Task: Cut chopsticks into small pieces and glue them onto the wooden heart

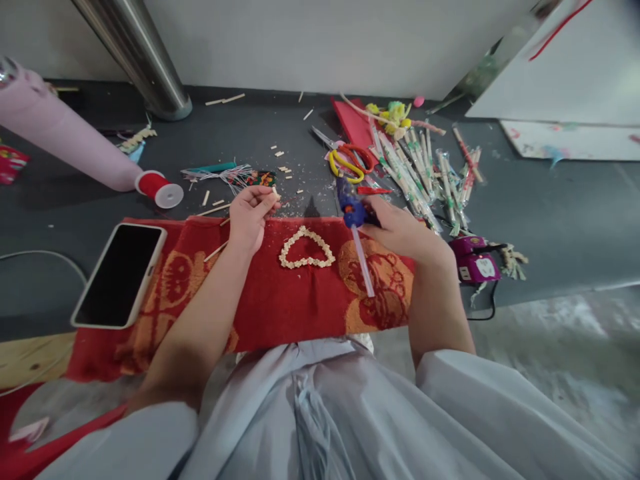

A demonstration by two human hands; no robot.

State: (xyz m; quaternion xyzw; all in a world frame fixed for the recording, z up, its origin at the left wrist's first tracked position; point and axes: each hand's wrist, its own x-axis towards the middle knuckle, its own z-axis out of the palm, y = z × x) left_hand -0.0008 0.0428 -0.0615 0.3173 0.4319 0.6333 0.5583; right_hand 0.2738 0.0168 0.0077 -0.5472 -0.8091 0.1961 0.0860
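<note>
**A:** What are the hands doing?

**B:** The left hand [249, 217] has its fingers curled in, pinching a tiny bit of stick [275, 194] at the tips. The right hand [403, 230] is closed around a blue glue gun [351, 205]. A clear glue stick [363, 261] pokes out the back of it, toward the person.

**A:** What is between the hands?

**B:** A little heart [306, 248] made of small pale stick pieces. It lies flat on a red cloth [280, 300], just under both hands, and neither hand touches it.

**A:** What is past the right hand?

**B:** Scissors with yellow and red handles [349, 162], then a heap of chopsticks in paper wraps [425, 177]. A purple plug box [474, 260] sits just beside the right wrist.

**A:** And by the left hand?

**B:** A phone [120, 275] lies face up on the cloth, out to the left of the left arm. Farther off is a red ribbon spool [160, 188], touching the end of a pink roll [65, 137].

**A:** Any boxes or bowls with things in them?

**B:** I can't see any. Everything lies loose on the dark floor [550, 207].
</note>
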